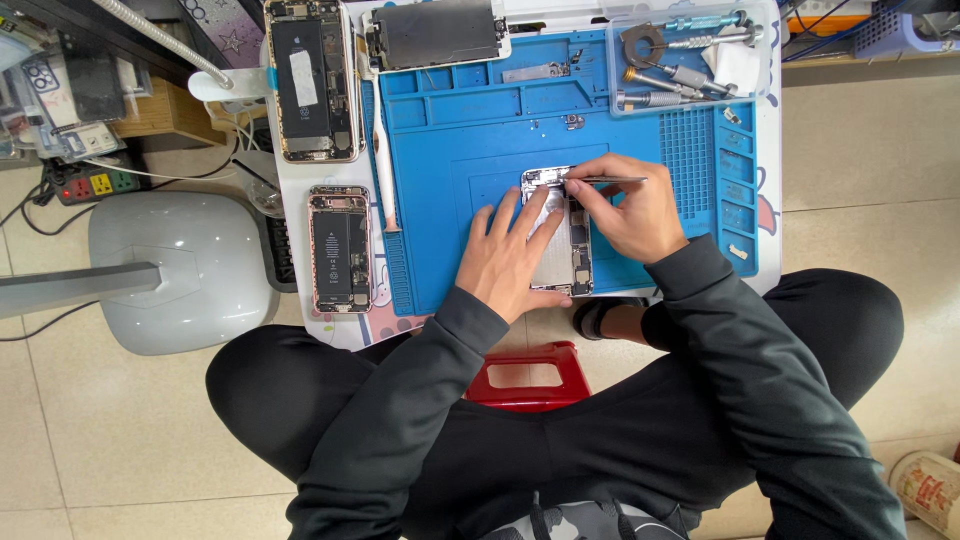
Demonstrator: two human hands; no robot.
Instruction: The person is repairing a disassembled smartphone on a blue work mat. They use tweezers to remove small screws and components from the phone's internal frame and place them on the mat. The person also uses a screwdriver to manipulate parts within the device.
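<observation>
Here, in the head view, your left hand (508,257) lay flat with fingers spread on the opened phone (560,235), pressing it onto the blue work mat (470,130). Your right hand (625,205) was closed in a narrow pinch around the tweezers (605,180), whose tips met the phone's upper edge. The phone sat near the mat's middle, lengthwise away from you, its silver inner plate and dark components exposed; your hands hid part of it.

Left of the mat, two further opened phones lay on the white table: the larger opened handset (312,80) carried a black battery with a white rectangular label, and the smaller opened handset (339,248) showed a black battery with pale printed markings. A detached screen panel (435,35) rested at the mat's top edge. A clear tray (690,60) at the upper right held metal screwdriver handles and a white folded slip. A red stool (527,378) stood between your knees.
</observation>
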